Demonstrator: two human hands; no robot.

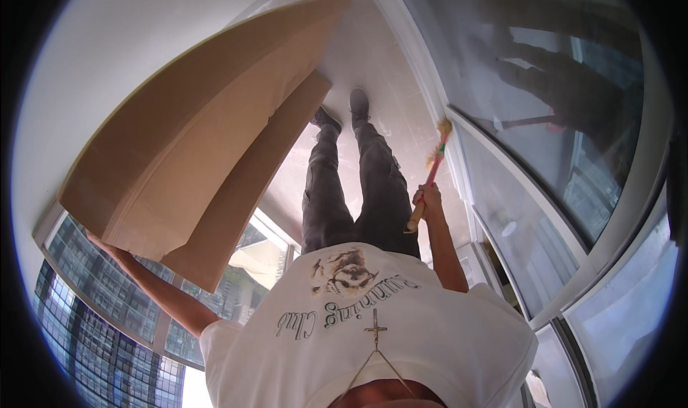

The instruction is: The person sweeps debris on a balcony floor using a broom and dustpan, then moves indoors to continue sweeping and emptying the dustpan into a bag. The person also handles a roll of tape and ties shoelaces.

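Note:
A large folded sheet of brown cardboard (193,135) stands tilted on my left and reaches from near my arm to the floor beyond my feet. My left hand (97,242) is at its near left edge; the fingers are mostly hidden behind the cardboard, which they appear to grip. Down beside my right thigh, my right hand (428,196) is closed round a broom (435,165) with a pink shaft. Its tan butt end sticks out below my fist, and frayed straw-coloured bristles show at the far end, close to the glass door's frame.
Dark framed glass panels (545,107) run along my right and reflect my figure. A pale floor (390,64) lies under my shoes. To the left are a white wall (72,107) and windows (107,286) with tall buildings outside.

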